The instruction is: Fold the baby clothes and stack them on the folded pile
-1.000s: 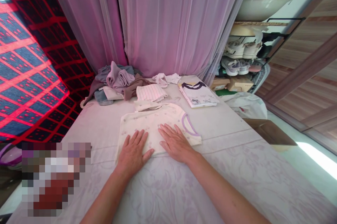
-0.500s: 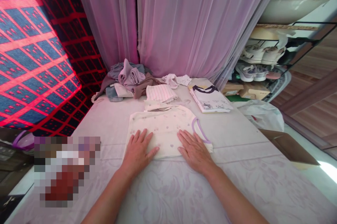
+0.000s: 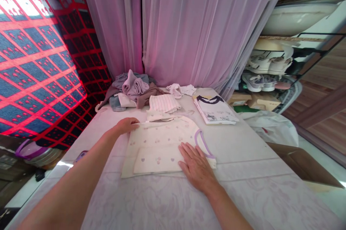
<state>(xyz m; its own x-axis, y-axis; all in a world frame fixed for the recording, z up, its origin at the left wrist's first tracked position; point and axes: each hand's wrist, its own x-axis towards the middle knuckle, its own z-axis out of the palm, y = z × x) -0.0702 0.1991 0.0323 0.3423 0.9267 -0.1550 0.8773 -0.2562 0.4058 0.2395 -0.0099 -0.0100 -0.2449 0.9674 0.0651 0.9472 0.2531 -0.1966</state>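
Observation:
A cream shirt (image 3: 164,138) with small hearts and purple trim lies folded in front of me, its lower part turned up in a second layer. At its far left corner, my left hand (image 3: 127,125) has its fingers closed together on the fabric edge; the thumb is hidden. My right hand (image 3: 196,165) rests flat on the near right part of the shirt, fingers stretched out, beside the purple-trimmed opening.
A heap of clothes (image 3: 132,87) lies at the back left, next to a folded striped garment (image 3: 164,103). Folded white shirts (image 3: 216,109) are stacked at the back right. Beyond the right edge stand a shoe rack (image 3: 270,66) and an open cardboard box (image 3: 302,161).
My left hand has gone from lying flat on the shirt to its far left corner, fingers now closed there. My right hand stays flat on the shirt. The view has tilted slightly.

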